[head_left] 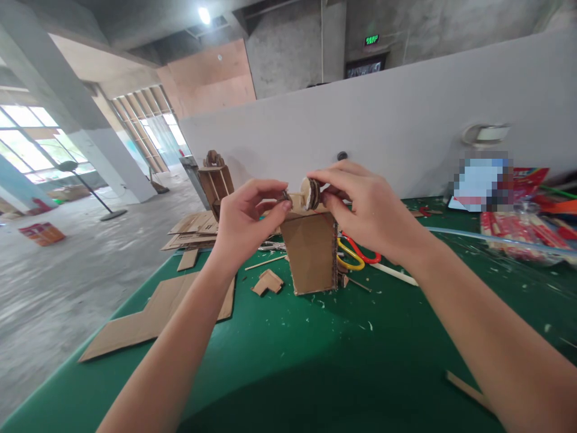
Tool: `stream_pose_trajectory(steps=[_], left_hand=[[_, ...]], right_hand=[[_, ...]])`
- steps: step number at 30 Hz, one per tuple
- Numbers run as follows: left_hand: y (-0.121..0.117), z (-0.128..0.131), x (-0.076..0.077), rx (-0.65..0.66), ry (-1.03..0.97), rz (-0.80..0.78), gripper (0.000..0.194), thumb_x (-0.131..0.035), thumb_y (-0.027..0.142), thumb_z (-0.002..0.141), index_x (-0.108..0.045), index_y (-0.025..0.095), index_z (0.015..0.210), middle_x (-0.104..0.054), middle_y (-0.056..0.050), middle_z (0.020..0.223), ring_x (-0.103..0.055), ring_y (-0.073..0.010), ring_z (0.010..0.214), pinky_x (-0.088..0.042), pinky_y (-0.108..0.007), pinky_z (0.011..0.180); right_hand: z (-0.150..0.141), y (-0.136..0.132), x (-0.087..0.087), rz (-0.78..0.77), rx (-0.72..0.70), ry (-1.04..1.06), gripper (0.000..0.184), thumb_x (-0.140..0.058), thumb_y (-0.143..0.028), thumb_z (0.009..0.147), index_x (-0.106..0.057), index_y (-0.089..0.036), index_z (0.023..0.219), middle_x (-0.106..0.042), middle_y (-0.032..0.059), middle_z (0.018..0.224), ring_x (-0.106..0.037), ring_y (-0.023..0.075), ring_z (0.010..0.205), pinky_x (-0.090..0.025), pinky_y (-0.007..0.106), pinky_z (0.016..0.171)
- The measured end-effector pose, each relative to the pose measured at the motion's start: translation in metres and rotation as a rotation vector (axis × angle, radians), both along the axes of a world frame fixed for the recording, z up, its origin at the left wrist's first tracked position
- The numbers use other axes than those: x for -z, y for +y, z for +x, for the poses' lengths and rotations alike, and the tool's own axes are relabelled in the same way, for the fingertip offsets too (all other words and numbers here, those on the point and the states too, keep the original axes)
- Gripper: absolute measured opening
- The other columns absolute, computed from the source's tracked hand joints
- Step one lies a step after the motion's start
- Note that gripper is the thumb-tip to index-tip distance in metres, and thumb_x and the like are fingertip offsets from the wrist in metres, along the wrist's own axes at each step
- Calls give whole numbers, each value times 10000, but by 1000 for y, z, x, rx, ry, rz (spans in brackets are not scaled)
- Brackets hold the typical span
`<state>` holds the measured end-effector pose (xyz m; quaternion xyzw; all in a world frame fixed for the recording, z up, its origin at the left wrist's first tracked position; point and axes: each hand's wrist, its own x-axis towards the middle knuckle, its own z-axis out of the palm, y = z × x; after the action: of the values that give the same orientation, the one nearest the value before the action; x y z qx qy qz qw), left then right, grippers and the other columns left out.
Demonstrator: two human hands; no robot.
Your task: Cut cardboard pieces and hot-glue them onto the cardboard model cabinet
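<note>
a green-covered bench [288,355] stands against a white partition wall [288,138] in a bare concrete room, with a grey floor [40,282] beyond its left edge, a pillar [81,108] and windows [38,141] further off, and a lit exit sign [372,40] high up. a flat cardboard sheet [148,310] lies along the bench's left edge; red and yellow scissor handles [356,267] sit right of an upright cardboard box [314,255], which stands toward the bench's far edge. both forearms reach in from the near edge, wrists raised. the left hand [252,213] pinches a small cardboard piece [284,196], fingertips nearly together; the right hand [360,195] grips a stack of cardboard discs [310,193], both at the box's top edge.
</note>
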<state>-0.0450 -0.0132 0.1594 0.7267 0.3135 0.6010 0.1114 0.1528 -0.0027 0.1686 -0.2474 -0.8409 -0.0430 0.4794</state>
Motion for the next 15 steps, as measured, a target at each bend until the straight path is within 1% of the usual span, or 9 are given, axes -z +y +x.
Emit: stream_pose_trajectory(steps=[5, 11, 15], left_hand=[[1, -1, 1, 2, 41, -10, 219, -674, 119, 735, -682, 178, 946, -684, -33, 925, -647, -147, 870, -569, -270, 766], [2, -1, 2, 4, 11, -10, 217, -679, 114, 737, -697, 187, 941, -685, -29, 920, -644, -143, 880, -556, -253, 745], [3, -2, 3, 27, -41, -12, 223, -680, 122, 747, -695, 199, 956, -700, -30, 910, -657, -150, 867, -555, -259, 723]], right_hand=[[0, 1, 1, 8, 12, -17, 367, -452, -36, 874, -610, -149, 1185, -647, 87, 1035, -600, 202, 934, -473, 351, 818], [0, -3, -2, 32, 27, -56, 364, -434, -51, 892, -595, -127, 1210, -648, 93, 996, -600, 194, 886, -469, 344, 791], [-1, -5, -4, 49, 33, -52, 352, -433, -51, 894, -594, -96, 1203, -649, 105, 1008, -599, 195, 911, -461, 335, 804]])
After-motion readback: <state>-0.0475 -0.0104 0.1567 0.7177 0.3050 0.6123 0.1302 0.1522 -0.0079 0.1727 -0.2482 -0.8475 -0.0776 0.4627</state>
